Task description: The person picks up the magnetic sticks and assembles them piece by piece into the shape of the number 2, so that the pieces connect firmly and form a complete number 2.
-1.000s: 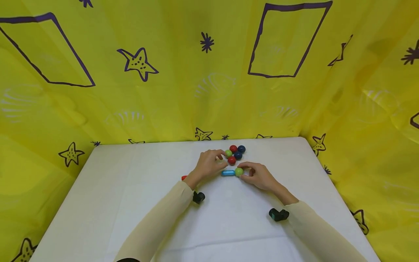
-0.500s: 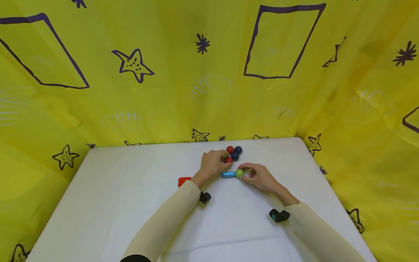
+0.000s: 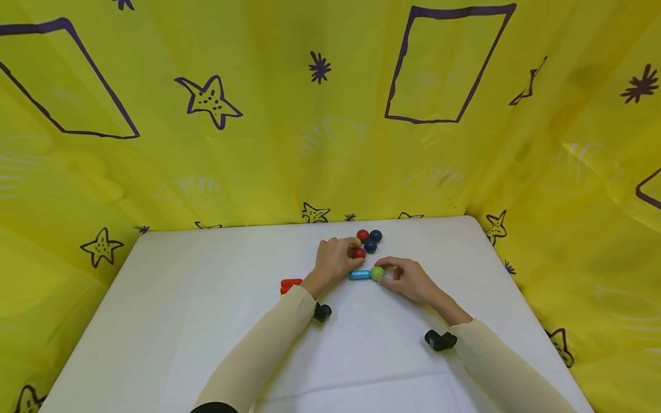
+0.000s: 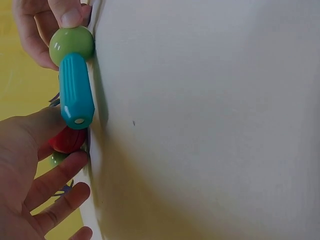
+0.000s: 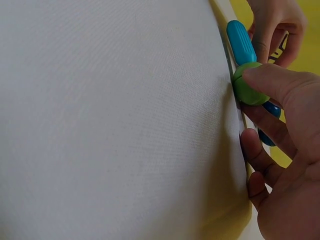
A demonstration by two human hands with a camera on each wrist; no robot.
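My right hand (image 3: 410,279) pinches a green ball (image 3: 378,273) between thumb and fingers. A ribbed blue rod (image 4: 77,92) meets that ball end to end and lies along the table, its free end toward the left hand. Just beyond the rod, my left hand (image 3: 335,258) has thumb and index finger around a red ball (image 3: 359,253). In the left wrist view, the other fingers (image 4: 60,205) spread apart. A second green ball (image 3: 357,241) peeks out past the left index finger, mostly hidden.
Behind the left hand sit another red ball (image 3: 363,235) and two dark blue balls (image 3: 370,246) in a cluster. Red rods (image 3: 291,284) lie partly under the left wrist. The white table (image 3: 206,321) ends at a yellow curtain (image 3: 268,160).
My left hand has moved right and closed around the near red ball, uncovering more of the red rods. The right hand stays on the green ball with the blue rod.
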